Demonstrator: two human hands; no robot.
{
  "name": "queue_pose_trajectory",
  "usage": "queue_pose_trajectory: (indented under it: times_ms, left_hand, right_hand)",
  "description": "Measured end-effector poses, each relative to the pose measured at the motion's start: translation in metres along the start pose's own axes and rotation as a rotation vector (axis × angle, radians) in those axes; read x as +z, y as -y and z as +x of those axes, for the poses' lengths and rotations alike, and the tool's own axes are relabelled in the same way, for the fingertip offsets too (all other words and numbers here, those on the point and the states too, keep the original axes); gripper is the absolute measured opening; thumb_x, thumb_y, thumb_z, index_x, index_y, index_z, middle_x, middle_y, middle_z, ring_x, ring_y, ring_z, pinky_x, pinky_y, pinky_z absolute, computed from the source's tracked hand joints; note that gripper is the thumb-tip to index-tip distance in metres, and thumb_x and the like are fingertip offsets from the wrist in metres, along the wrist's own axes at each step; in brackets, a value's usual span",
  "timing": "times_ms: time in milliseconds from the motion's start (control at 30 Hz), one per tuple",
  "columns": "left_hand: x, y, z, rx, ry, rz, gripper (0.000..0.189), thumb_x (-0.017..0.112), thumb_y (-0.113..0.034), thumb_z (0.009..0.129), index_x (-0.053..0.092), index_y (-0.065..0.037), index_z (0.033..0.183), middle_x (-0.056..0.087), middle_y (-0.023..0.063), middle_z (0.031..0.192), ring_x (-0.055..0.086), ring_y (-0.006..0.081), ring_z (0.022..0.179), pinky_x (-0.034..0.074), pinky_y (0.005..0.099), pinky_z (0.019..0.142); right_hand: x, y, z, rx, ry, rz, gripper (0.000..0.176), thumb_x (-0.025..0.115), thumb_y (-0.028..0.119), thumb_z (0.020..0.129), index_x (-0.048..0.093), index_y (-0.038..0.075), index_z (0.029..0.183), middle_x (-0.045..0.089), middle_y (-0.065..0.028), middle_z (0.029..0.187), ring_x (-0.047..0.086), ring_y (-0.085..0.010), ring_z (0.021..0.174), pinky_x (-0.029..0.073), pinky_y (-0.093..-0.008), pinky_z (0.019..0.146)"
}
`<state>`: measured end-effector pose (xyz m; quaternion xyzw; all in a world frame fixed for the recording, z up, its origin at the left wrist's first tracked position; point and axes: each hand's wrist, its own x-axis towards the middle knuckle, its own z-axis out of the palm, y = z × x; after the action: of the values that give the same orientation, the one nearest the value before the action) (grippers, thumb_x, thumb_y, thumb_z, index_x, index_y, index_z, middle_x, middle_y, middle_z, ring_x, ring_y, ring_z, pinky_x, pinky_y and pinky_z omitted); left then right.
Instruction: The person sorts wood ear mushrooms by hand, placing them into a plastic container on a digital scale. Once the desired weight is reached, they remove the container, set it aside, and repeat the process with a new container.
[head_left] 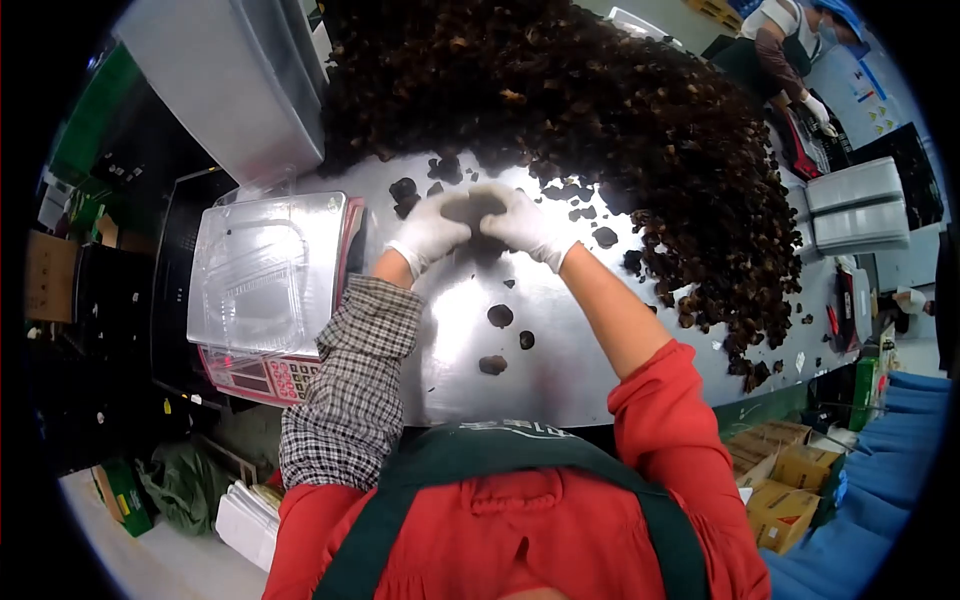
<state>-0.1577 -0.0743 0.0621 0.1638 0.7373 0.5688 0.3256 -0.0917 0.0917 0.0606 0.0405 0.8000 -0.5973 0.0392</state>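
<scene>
My left hand (430, 234) and my right hand (526, 226), both in white gloves, are close together over the metal table (447, 375). Their fingers curl around a small clump of dark dried mushrooms (474, 212), slightly blurred. Just beyond them rises a large heap of the same brown-black dried mushrooms (560, 85), which also spreads down the right side. A few loose pieces (500, 316) lie on the metal nearer to my body. To the left, a clear plastic tray (262, 285) rests on a scale with a red keypad (277, 380).
A tall translucent plastic bin (225, 85) stands at the back left. At the far right are stacked clear trays (857, 205) and another scale (853, 305). A co-worker (790, 50) works across the heap. Cardboard boxes (785, 505) sit below the table on the right.
</scene>
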Motion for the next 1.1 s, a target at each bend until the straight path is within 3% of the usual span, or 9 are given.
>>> queue_pose_trajectory:
  times_ms: [200, 400, 433, 533, 600, 667, 867, 1067, 1100]
  left_hand:
    - [-0.064, -0.081, -0.082, 0.303, -0.052, -0.136, 0.049, 0.055, 0.004, 0.072, 0.052, 0.006, 0.121, 0.063, 0.0114, 0.103, 0.063, 0.0179, 0.09, 0.053, 0.026, 0.075]
    - [-0.177, -0.034, -0.175, 0.402, -0.248, -0.059, 0.051, 0.055, 0.011, 0.076, 0.052, 0.005, 0.126, 0.06, 0.0125, 0.12, 0.058, 0.0202, 0.11, 0.045, 0.0302, 0.096]
    - [-0.187, -0.025, -0.186, 0.363, -0.292, -0.072, 0.052, 0.056, 0.008, 0.075, 0.052, 0.005, 0.127, 0.06, 0.0117, 0.12, 0.059, 0.0191, 0.109, 0.046, 0.0305, 0.096]
    - [-0.233, 0.028, -0.198, 0.285, -0.288, -0.108, 0.046, 0.051, 0.003, 0.077, 0.055, 0.005, 0.123, 0.062, 0.0092, 0.113, 0.061, 0.0177, 0.102, 0.048, 0.03, 0.091]
    - [-0.228, 0.023, -0.206, 0.102, -0.306, 0.004, 0.048, 0.053, 0.005, 0.076, 0.053, 0.003, 0.123, 0.062, 0.0082, 0.111, 0.06, 0.0176, 0.1, 0.047, 0.0309, 0.092]
    - [-0.257, 0.083, -0.181, 0.253, -0.226, 0.101, 0.056, 0.058, 0.006, 0.073, 0.049, 0.002, 0.128, 0.058, 0.0096, 0.117, 0.057, 0.0195, 0.106, 0.043, 0.0322, 0.097]
    - [-0.237, 0.066, -0.185, 0.422, -0.451, 1.039, 0.07, 0.07, -0.003, 0.07, 0.043, 0.003, 0.133, 0.048, 0.0225, 0.129, 0.044, 0.036, 0.123, 0.032, 0.0405, 0.107]
    - [-0.222, -0.003, -0.215, 0.479, -0.162, 0.651, 0.091, 0.071, 0.012, 0.06, 0.035, -0.006, 0.142, 0.04, 0.0125, 0.141, 0.035, 0.026, 0.13, 0.031, 0.037, 0.106]
    - [-0.234, 0.001, -0.207, 0.473, -0.214, 0.767, 0.081, 0.072, 0.002, 0.064, 0.038, 0.0, 0.138, 0.045, 0.0179, 0.135, 0.041, 0.0312, 0.126, 0.033, 0.0383, 0.105]
  right_hand:
    - [0.028, 0.148, -0.018, -0.089, 0.017, 0.079, 0.045, 0.061, 0.008, 0.076, 0.054, 0.0, 0.12, 0.064, -0.0134, 0.096, 0.063, -0.0178, 0.086, 0.054, -0.0297, 0.074]
    - [0.187, 0.157, 0.029, -0.722, -0.075, 0.094, 0.037, 0.056, 0.003, 0.07, 0.057, 0.001, 0.107, 0.062, -0.0178, 0.096, 0.063, -0.0263, 0.086, 0.052, -0.0364, 0.076]
    - [0.213, 0.159, 0.03, -0.47, 0.091, 0.235, 0.037, 0.056, 0.004, 0.067, 0.058, 0.001, 0.103, 0.061, -0.0204, 0.097, 0.062, -0.0325, 0.09, 0.05, -0.0384, 0.08]
    - [0.268, 0.142, 0.04, -0.391, 0.101, 0.18, 0.043, 0.058, 0.009, 0.07, 0.054, 0.004, 0.112, 0.061, -0.0221, 0.102, 0.06, -0.0365, 0.097, 0.049, -0.0398, 0.085]
    - [0.267, 0.144, 0.024, -0.33, 0.022, -0.045, 0.044, 0.06, 0.011, 0.071, 0.053, 0.004, 0.113, 0.059, -0.0232, 0.105, 0.058, -0.0386, 0.101, 0.048, -0.0413, 0.088]
    - [0.267, 0.14, 0.024, -0.256, 0.118, -0.241, 0.045, 0.061, 0.013, 0.072, 0.052, 0.003, 0.115, 0.057, -0.0235, 0.107, 0.057, -0.0403, 0.101, 0.047, -0.0431, 0.089]
    - [0.285, 0.122, 0.032, -0.542, -0.016, -0.635, 0.065, 0.066, 0.018, 0.061, 0.051, 0.001, 0.121, 0.057, -0.0227, 0.11, 0.06, -0.0374, 0.092, 0.05, -0.0417, 0.082]
    - [0.268, 0.123, 0.029, -0.806, -0.25, -0.594, 0.064, 0.067, 0.024, 0.065, 0.05, 0.001, 0.123, 0.058, -0.0195, 0.112, 0.059, -0.0341, 0.096, 0.048, -0.0458, 0.081]
    - [0.266, 0.122, 0.03, -0.859, -0.292, -0.553, 0.064, 0.067, 0.024, 0.066, 0.05, 0.001, 0.123, 0.057, -0.0189, 0.113, 0.059, -0.0334, 0.097, 0.047, -0.046, 0.082]
